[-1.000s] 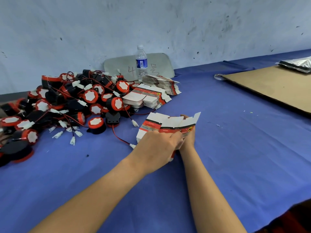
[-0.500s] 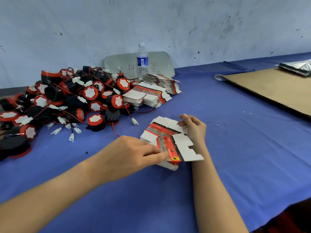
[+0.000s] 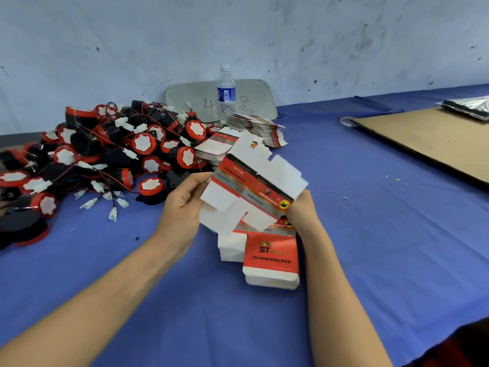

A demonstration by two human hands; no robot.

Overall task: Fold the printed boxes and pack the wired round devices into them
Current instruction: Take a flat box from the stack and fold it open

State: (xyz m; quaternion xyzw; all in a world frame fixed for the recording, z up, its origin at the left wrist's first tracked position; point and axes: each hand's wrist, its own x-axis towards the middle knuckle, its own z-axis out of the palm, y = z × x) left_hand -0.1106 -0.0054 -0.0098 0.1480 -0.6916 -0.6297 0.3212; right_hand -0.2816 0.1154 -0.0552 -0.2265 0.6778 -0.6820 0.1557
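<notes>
Head view: the left hand (image 3: 185,201) grips the left edge of a flat printed box (image 3: 254,181), thumb on the printed face and fingers curled behind it. The right hand (image 3: 301,211) pinches the box's lower right corner. The box is lifted above the blue tabletop (image 3: 370,234) and tilted, its white flaps spread. Just below it, beside the right wrist, is a stack of flat boxes (image 3: 270,258). The wired round devices (image 3: 105,160) are heaped at the left, well apart from the hands. More flat box stacks (image 3: 254,125) lie near a water bottle (image 3: 226,91). A cardboard sheet (image 3: 428,139) lies at the far right.
</notes>
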